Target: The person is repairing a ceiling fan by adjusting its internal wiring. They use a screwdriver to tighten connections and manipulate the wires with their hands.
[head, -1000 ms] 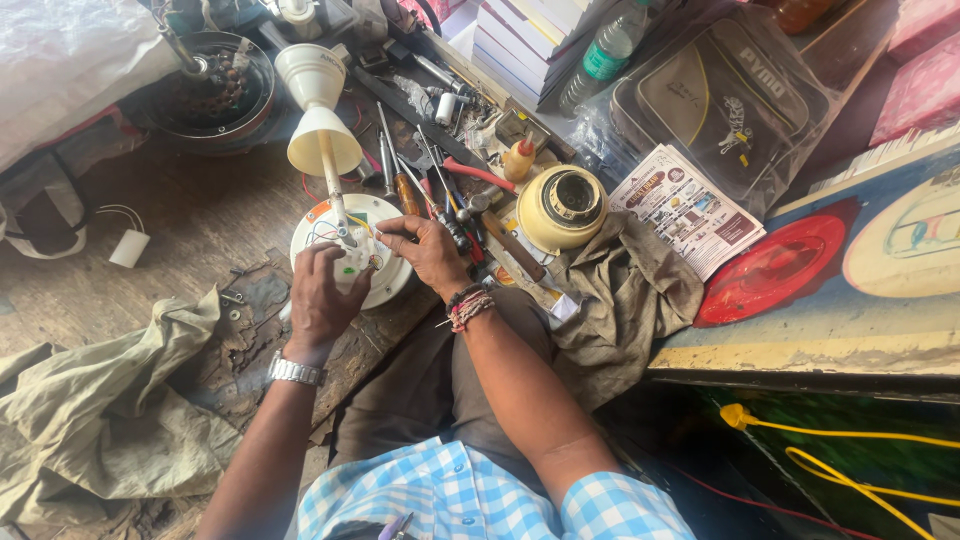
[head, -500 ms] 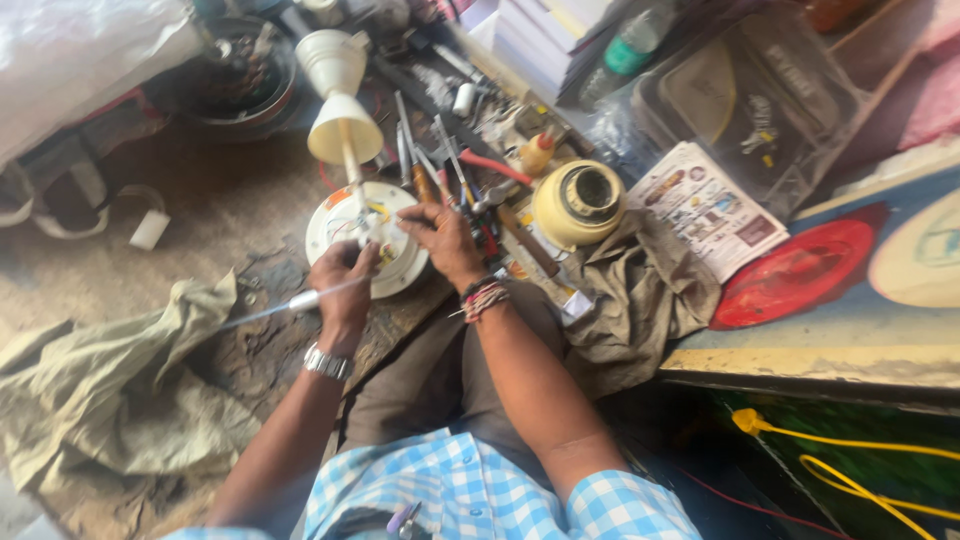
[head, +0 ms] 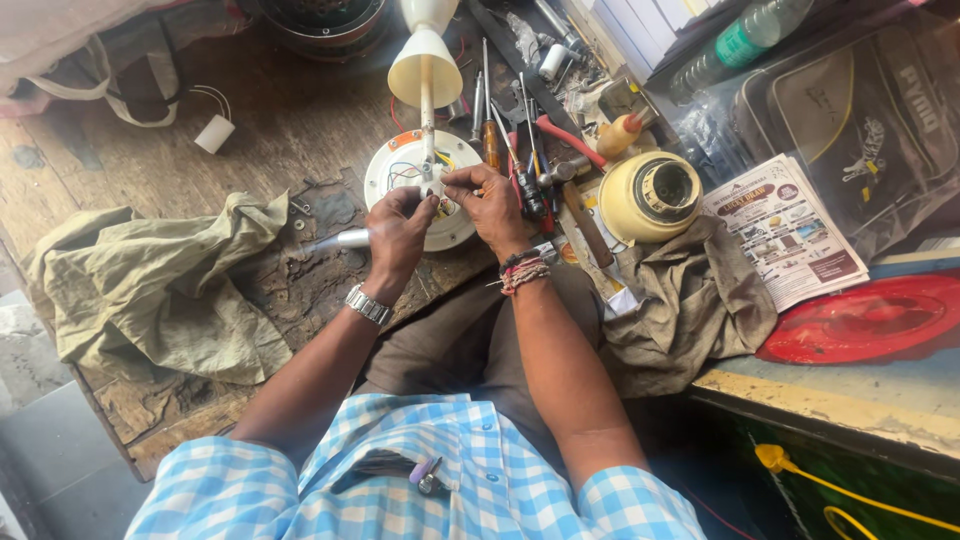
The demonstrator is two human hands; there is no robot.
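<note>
white round motor housing [head: 400,172] flat on the worn wooden bench [head: 290,110], at centre, with thin coloured wires [head: 405,172] showing on its face and a cream rod and cone [head: 425,68] rising from its middle toward the far edge.

going left to right: crumpled olive cloth [head: 150,290] spread at the bench's near left. small white boxy part [head: 214,133] with a looped lead farther back. silver-handled tool [head: 342,240] lying just left of the housing, behind the left hand. left hand [head: 398,232], steel watch [head: 367,304] on the wrist, forearm angled up from the lower left, fingers curled and pinching at something small against the housing's near edge; what exactly is gripped cannot be told. right hand [head: 488,202], threads and beads round the wrist, meeting the left from the other side, thumb and forefinger nipped on the same spot, fingertips of both hands nearly touching.

screwdrivers and red-handled pliers [head: 520,150] scattered just beyond the right hand. cream domed motor cover [head: 652,196] resting on a brown rag [head: 690,300]. printed leaflet [head: 790,240], rectangular, white with red and coloured panels, right of the cover. grey zipped bag [head: 850,110] behind it, green-labelled clear bottle [head: 745,38] at the top. red oval lid [head: 870,320] at far right.
</note>
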